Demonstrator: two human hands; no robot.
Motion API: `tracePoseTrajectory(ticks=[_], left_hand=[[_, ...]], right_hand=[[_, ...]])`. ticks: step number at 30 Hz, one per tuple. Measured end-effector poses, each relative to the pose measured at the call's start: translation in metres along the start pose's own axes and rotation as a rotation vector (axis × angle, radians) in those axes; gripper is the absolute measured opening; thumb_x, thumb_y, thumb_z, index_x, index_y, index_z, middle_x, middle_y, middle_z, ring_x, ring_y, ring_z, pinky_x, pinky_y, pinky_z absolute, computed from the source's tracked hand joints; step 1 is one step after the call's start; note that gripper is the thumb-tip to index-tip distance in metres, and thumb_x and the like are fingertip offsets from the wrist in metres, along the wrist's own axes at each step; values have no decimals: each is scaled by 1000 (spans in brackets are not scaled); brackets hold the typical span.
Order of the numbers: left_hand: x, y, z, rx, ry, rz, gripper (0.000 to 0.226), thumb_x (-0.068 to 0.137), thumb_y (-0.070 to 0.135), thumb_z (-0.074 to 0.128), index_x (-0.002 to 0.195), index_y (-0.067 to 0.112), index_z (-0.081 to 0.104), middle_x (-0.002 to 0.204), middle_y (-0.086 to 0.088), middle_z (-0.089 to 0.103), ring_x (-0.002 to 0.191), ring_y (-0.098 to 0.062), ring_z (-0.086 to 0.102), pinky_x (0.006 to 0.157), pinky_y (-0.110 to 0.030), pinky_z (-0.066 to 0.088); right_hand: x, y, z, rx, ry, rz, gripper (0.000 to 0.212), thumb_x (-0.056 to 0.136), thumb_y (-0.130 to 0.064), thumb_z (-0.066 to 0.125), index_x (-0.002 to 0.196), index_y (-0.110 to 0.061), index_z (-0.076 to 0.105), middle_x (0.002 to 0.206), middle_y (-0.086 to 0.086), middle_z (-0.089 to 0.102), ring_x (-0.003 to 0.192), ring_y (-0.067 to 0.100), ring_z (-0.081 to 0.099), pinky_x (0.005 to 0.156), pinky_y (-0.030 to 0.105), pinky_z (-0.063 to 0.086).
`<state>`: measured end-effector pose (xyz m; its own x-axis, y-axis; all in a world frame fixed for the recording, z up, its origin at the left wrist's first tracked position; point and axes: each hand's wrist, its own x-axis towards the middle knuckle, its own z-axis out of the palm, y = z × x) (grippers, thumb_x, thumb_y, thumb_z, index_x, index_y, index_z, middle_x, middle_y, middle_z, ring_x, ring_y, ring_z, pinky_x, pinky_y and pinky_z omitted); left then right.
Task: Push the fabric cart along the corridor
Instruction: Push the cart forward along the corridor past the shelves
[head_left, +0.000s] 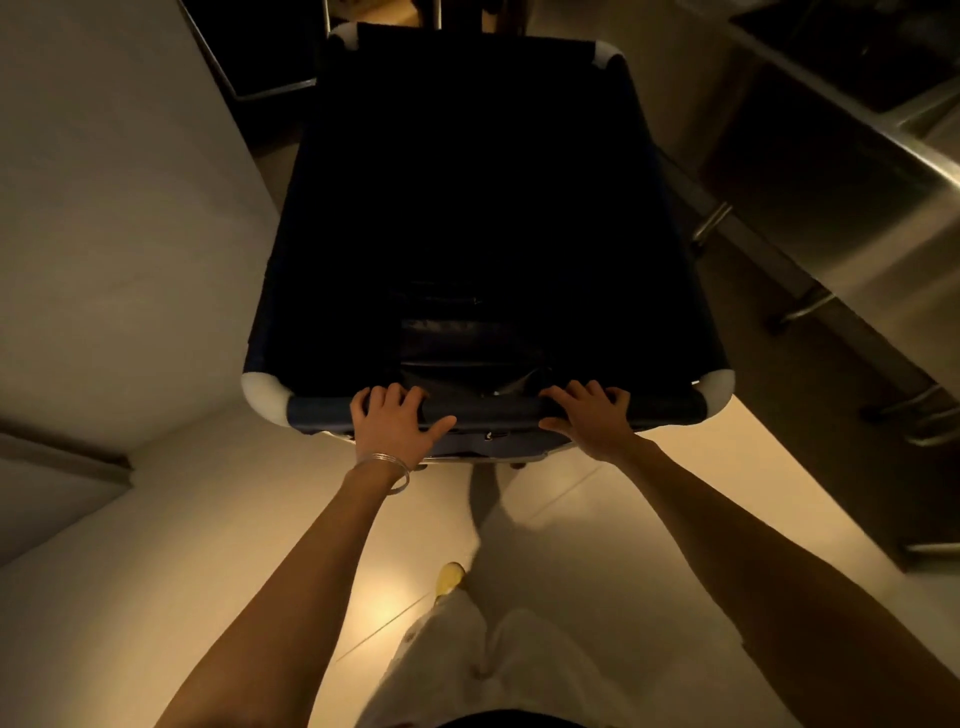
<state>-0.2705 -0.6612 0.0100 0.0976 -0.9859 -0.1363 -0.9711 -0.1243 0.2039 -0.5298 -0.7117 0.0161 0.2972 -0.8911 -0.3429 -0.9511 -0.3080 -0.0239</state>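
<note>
A dark blue fabric cart (670, 291) with white corner joints fills the middle of the view, its open bin very dark inside. Both my arms stretch forward to its near rim bar. My left hand (392, 421), with thin bangles on the wrist, wraps over the bar left of centre. My right hand (589, 415) grips the same bar right of centre. A dark folded liner or bag lies in the bin just beyond my hands.
A pale wall (119, 234) runs close along the cart's left side. A stainless steel counter (857, 218) with metal legs lines the right. Light glossy floor (649, 499) lies under me, with my light trousers and a yellow shoe (449, 577).
</note>
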Motion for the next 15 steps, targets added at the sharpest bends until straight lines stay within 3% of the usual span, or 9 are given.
tracePoseTrajectory(ticks=[4,9,12,15], left_hand=[[40,9,-6,-7,-4,-35,88,68,74,9,116,17,56,113,-14,58,109,-33,48,104,-47,23],[87,22,-2,22,-21,-99,69,81,69,29,119,17,53,118,-13,57,113,-33,47,108,-47,22],[112,27,5,23,22,-141,76,76,69,19,116,15,55,115,-15,58,110,-34,48,106,-48,23],[135,36,2,30,15,-192,81,74,70,13,118,15,53,117,-16,56,111,-35,47,106,-48,22]], right_hand=[[46,16,-18,-18,-4,-41,48,93,-51,36,137,-30,36,139,4,42,129,27,33,106,48,20],[103,40,-32,-53,44,-105,48,93,-51,36,136,-29,38,137,5,45,127,28,35,104,47,21],[136,51,-40,-47,61,-149,60,88,-62,25,134,-27,41,134,7,48,125,30,39,102,47,23],[168,61,-51,-60,67,-180,49,92,-53,36,134,-27,40,133,7,47,125,29,38,104,45,22]])
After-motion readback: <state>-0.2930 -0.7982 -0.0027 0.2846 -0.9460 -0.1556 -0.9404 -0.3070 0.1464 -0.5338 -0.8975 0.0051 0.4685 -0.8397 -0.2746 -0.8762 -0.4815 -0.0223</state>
